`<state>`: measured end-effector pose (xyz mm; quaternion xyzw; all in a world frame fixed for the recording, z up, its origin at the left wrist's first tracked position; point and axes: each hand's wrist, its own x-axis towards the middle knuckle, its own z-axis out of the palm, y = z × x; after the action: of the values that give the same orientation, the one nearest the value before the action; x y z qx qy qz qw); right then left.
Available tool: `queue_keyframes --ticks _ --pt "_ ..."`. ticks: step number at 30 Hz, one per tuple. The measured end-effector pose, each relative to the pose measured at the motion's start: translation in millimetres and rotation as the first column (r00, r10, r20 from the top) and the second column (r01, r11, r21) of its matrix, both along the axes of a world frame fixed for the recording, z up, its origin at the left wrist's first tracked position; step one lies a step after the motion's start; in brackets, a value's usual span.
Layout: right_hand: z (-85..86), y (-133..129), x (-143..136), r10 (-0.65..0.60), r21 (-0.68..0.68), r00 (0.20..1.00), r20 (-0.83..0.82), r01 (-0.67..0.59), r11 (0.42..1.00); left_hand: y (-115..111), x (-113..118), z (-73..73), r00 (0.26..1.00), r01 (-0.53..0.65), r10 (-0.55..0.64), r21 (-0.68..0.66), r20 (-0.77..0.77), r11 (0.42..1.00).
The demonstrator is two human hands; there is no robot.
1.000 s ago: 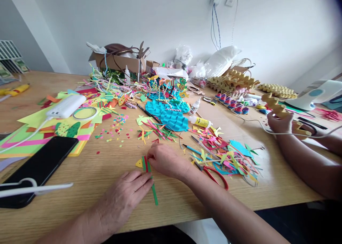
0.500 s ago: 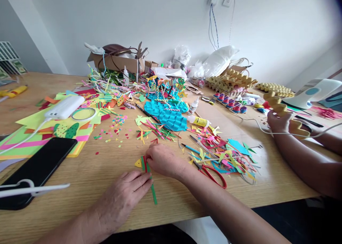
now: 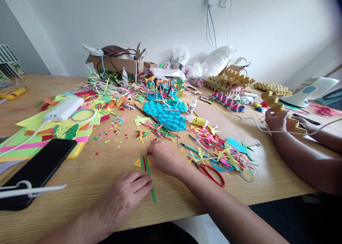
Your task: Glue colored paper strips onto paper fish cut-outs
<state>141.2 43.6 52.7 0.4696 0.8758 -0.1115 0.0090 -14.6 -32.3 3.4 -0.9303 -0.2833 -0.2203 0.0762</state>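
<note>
A small yellow paper fish point(image 3: 138, 162) with red and green stripes lies on the wooden table between my hands. A long green strip point(image 3: 153, 195) crosses it and runs toward the near edge. My left hand point(image 3: 133, 190) rests flat with its fingertips on the green strip, just below the fish. At the fish's right end is my right hand point(image 3: 162, 158), its fingers curled together; whatever they hold is hidden. Red-handled scissors point(image 3: 213, 174) lie to the right of my right forearm.
Paper scraps point(image 3: 229, 155), glue bottles point(image 3: 197, 121) and blue egg-carton pieces point(image 3: 172, 120) lie ahead. A black phone point(image 3: 40, 169) and coloured sheets point(image 3: 13, 140) are at left. Another person's hand point(image 3: 276, 120) holds a yellow carton piece point(image 3: 296, 126) at right.
My right hand has shifted slightly off the striped part, so more of the fish's stripes and right end show. My left hand stays on the strip. The view has moved slightly.
</note>
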Motion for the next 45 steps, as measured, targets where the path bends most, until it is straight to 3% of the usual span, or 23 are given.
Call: queue_keyframes --ticks 5,9,16,25,31,35,40,45 --pt "1.2 -10 20 -0.035 0.078 0.987 -0.156 0.048 0.996 -7 -5 10.3 0.990 0.138 -0.133 -0.164 0.042 0.977" --pt "-0.4 -28 41 -0.075 0.067 0.977 -0.202 0.090 0.994 -6 -12 24.3 0.987 0.153 -0.135 -0.239 0.089 0.959" --pt "3.1 -38 69 -0.132 0.019 0.985 -0.108 0.134 0.991 35 -24 35.2 0.976 -0.010 0.046 -0.168 0.214 0.986" --pt "9.6 -15 67 -0.132 0.083 0.991 -0.004 0.132 0.988 95 -15 36.7 0.921 -0.263 0.333 -0.306 0.204 0.915" --pt "21.3 12 50 -0.121 0.157 0.989 0.083 0.106 0.982 107 -8 21.7 0.888 -0.249 0.333 -0.280 0.316 0.927" --pt "18.6 18 41 -0.096 0.140 0.991 0.095 0.082 0.987 105 -13 9.5 0.885 -0.218 0.300 -0.252 0.357 0.943" --pt "9.9 18 36 -0.063 0.114 0.993 0.099 0.052 0.992 103 -19 6.7 0.896 -0.173 0.255 -0.244 0.364 0.954" --pt "12.1 34 38 -0.147 0.158 0.980 0.137 0.124 0.979 105 -18 5.6 0.896 -0.145 0.219 -0.211 0.387 0.967"
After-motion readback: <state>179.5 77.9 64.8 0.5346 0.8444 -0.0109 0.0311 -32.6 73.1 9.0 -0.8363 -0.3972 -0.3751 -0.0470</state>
